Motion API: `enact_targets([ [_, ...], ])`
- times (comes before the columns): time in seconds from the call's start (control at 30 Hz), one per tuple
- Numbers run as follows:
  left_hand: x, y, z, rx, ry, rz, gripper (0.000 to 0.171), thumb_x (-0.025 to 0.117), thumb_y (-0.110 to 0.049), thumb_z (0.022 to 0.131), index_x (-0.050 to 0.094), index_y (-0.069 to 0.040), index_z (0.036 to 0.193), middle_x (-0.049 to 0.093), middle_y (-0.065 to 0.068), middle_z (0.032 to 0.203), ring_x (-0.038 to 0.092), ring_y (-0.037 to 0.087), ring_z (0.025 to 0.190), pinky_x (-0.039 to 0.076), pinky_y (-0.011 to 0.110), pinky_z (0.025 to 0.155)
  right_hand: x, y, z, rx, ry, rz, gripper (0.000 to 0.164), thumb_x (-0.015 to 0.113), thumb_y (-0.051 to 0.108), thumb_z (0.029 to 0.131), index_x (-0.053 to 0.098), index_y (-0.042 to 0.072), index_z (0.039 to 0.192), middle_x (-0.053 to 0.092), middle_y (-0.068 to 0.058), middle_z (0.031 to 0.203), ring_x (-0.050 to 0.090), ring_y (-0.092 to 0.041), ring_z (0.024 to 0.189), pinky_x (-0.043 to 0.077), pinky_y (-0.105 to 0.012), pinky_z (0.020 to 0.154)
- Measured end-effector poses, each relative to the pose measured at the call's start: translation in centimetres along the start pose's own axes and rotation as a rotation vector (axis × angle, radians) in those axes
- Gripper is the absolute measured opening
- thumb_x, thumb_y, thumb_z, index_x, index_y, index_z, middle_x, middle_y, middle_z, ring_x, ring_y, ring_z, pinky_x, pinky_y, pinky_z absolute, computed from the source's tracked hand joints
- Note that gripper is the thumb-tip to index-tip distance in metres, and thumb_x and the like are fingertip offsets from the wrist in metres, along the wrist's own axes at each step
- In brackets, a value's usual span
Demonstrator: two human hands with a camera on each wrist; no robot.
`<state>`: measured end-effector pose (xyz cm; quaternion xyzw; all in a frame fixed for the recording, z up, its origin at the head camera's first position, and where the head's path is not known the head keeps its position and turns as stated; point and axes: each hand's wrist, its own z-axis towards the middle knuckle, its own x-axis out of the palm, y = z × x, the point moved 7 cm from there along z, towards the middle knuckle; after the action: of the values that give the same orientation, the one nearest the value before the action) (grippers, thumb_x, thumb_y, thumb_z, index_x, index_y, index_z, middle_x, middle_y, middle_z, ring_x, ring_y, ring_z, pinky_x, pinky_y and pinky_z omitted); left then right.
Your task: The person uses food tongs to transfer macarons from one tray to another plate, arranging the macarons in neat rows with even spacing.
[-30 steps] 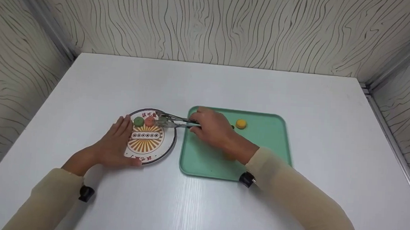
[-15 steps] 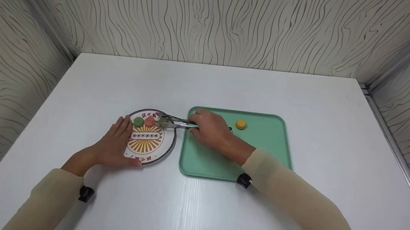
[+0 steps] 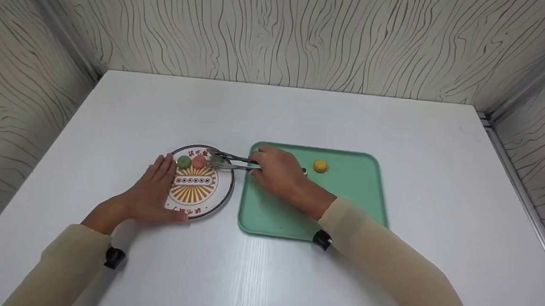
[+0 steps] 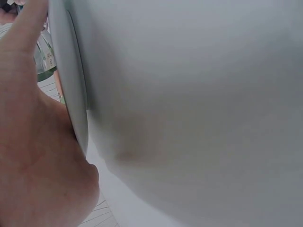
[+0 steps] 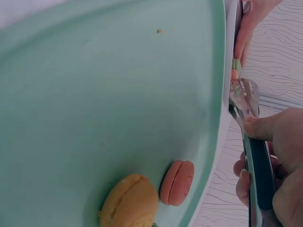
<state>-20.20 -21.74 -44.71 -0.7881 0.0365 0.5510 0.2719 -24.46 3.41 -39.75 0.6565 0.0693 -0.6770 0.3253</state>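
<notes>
My right hand (image 3: 281, 171) grips a pair of metal tongs (image 3: 240, 159) with dark handles, reaching left over the tray's edge. The slotted heads of the tongs stand around a dark green macaron (image 3: 217, 159) on the upper right of a round patterned plate (image 3: 224, 188). Left of it on the plate sit a pink macaron (image 3: 198, 161) and another green macaron (image 3: 184, 162). With fingers straight and thumb spread, my left hand (image 3: 149, 195) rests along the plate's left rim. In the right wrist view the tongs (image 5: 258, 165) lie between thumb and fingers.
A green tray (image 3: 268, 214) lies right of the plate, bearing a yellow macaron (image 3: 320, 165). The right wrist view shows an orange-yellow macaron (image 5: 130, 203) and a pink macaron (image 5: 177, 183) on it, plus a crumb (image 5: 159, 31). Patterned walls (image 3: 279, 35) enclose the white table (image 3: 275, 115).
My right hand and forearm have shifted slightly left, and the yellow patch under the wrist is now hidden. The tongs' heads stay at the green macaron. My left hand has not moved.
</notes>
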Motion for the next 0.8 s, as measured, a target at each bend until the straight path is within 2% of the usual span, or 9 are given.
enact_targets([
  [0.3, 0.18, 0.18, 0.19, -0.002, 0.002, 0.01, 0.134, 0.07, -0.072, 0.079, 0.004, 0.016, 0.155, -0.008, 0.032, 0.165, -0.011, 0.049, 0.152, 0.003, 0.06, 0.122, 0.12, 0.18, 0.15, -0.02, -0.014, -0.029, 0.019, 0.075, 0.015, 0.094, 0.076, 0.007, 0.111, 0.065, -0.006, 0.097, 0.066, -0.02, 0.088, 0.057, -0.038, 0.076],
  [0.8, 0.27, 0.22, 0.15, -0.004, 0.007, 0.006, 0.135, 0.071, -0.072, 0.078, 0.004, 0.016, 0.155, -0.008, 0.032, 0.165, -0.012, 0.049, 0.152, 0.002, 0.06, 0.122, 0.08, 0.36, 0.26, -0.007, -0.021, -0.031, 0.021, 0.074, 0.012, 0.094, 0.076, 0.006, 0.113, 0.066, -0.008, 0.104, 0.066, -0.021, 0.094, 0.057, -0.038, 0.08],
])
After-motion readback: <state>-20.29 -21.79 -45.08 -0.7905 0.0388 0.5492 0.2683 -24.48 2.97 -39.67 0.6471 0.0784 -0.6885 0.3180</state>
